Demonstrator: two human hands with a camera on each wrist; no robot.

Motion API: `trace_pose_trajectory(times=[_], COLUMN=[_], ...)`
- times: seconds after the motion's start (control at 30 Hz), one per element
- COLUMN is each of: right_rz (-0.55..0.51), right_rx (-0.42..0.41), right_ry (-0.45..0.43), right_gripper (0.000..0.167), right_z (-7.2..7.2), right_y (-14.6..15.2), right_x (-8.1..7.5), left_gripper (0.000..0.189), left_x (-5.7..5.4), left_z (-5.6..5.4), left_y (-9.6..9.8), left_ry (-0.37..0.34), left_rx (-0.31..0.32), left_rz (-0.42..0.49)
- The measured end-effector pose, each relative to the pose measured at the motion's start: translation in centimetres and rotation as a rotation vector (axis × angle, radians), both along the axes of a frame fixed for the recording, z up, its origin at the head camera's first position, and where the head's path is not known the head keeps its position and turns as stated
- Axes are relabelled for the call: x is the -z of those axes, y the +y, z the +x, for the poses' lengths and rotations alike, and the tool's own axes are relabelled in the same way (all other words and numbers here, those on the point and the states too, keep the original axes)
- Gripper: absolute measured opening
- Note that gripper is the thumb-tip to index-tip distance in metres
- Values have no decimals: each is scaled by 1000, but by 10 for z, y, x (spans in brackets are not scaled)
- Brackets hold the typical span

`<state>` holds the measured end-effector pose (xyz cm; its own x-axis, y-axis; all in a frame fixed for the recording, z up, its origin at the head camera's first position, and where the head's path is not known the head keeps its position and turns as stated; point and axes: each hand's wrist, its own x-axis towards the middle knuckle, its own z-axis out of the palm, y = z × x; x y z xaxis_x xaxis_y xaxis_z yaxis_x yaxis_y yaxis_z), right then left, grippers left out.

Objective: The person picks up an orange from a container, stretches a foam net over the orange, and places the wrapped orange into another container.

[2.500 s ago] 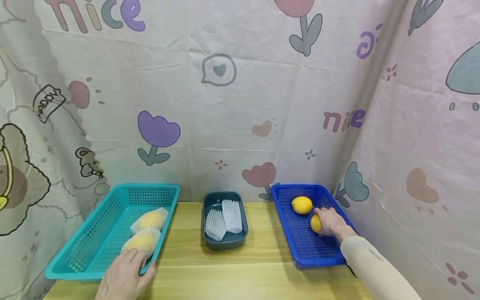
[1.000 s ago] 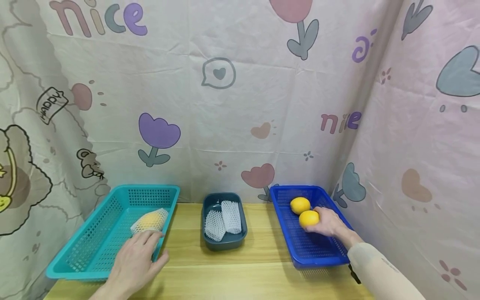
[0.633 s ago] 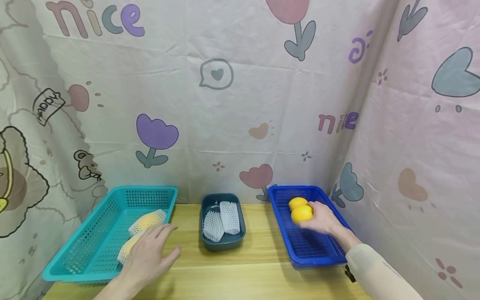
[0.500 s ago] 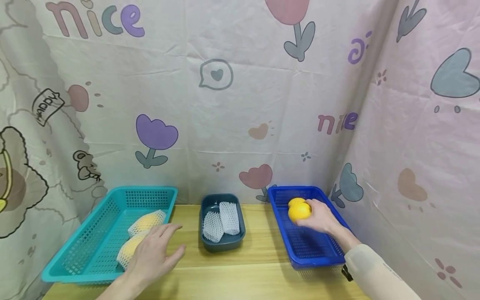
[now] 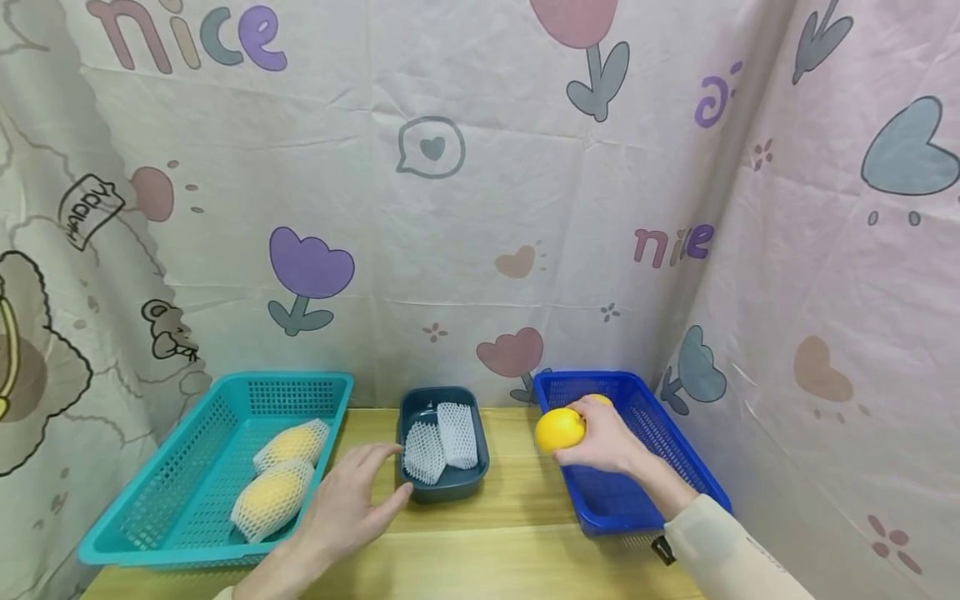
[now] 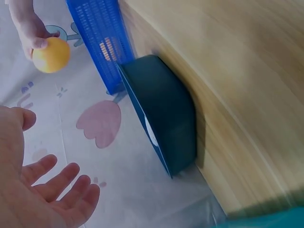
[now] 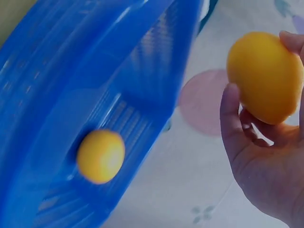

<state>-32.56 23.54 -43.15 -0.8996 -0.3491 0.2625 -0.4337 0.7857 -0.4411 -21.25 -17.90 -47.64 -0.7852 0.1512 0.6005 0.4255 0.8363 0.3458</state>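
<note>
My right hand (image 5: 607, 442) grips a yellow lemon (image 5: 559, 430) above the left rim of the blue basket (image 5: 603, 521); fingers and thumb curl round its sides in the right wrist view. A second lemon (image 7: 100, 156) lies in that basket, mostly hidden by the hand in the head view. My left hand (image 5: 352, 504), fingers apart and holding nothing, hovers by the left side of a small dark teal bin (image 5: 444, 493). Inside the bin lie two white foam net sleeves, one left (image 5: 424, 453) and one right (image 5: 457, 435).
At the left stands a turquoise basket (image 5: 172, 467) with two yellow fruits in white nets, one farther (image 5: 291, 446) and one nearer (image 5: 272, 500). A patterned cloth (image 5: 420, 233) hangs behind the wooden table (image 5: 465, 554) and along its sides.
My right hand has lifted the lemon and carried it left, away from the other lemon. The left hand has left the netted fruit in the turquoise basket and moved right towards the bin.
</note>
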Motion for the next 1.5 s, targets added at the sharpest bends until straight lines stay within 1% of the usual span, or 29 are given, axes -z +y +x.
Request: trace_pose_trajectory(times=[0.1, 0.27, 0.33, 0.57, 0.7, 0.83, 0.97, 1.1, 1.2, 1.3, 1.37, 1.5], right_rz=[-13, -30, -28, -22, -13, -10, 1, -5, -10, -5, 3, 19], right_rx=[-57, -137, -160, -209, -238, -283, -321, -341, -347, -363, -379, -406], right_ry=[-38, -93, -102, -119, -118, -100, -80, -118, -152, -159, -146, -135], right_gripper=[58, 59, 59, 62, 63, 61, 57, 57, 59, 60, 60, 60], right_z=[7, 16, 18, 27, 32, 35, 37, 38, 40, 41, 42, 45], right_y=[-14, -29, -34, -52, -63, -75, -84, -92, -96, -102, -106, -116], right_x=[0, 4, 7, 16, 20, 23, 28, 36, 41, 47, 50, 57], left_gripper=[51, 49, 48, 43, 39, 38, 39, 41, 44, 47, 50, 51], left_x=[-1, -3, -2, -3, -1, 4, 10, 18, 24, 28, 31, 35], left_z=[-1, -3, -4, -2, -4, -6, -8, -11, -12, -12, -11, -11], left_y=[6, 15, 20, 36, 45, 54, 61, 67, 69, 69, 69, 68], left_ry=[-19, 9, 1, -118, -171, -222, -258, -306, -329, -341, -354, -411], left_rx=[16, 43, 49, 69, 91, 117, 159, 198, 210, 231, 261, 321], left_rz=[20, 42, 49, 94, 129, 161, 203, 263, 282, 297, 318, 349])
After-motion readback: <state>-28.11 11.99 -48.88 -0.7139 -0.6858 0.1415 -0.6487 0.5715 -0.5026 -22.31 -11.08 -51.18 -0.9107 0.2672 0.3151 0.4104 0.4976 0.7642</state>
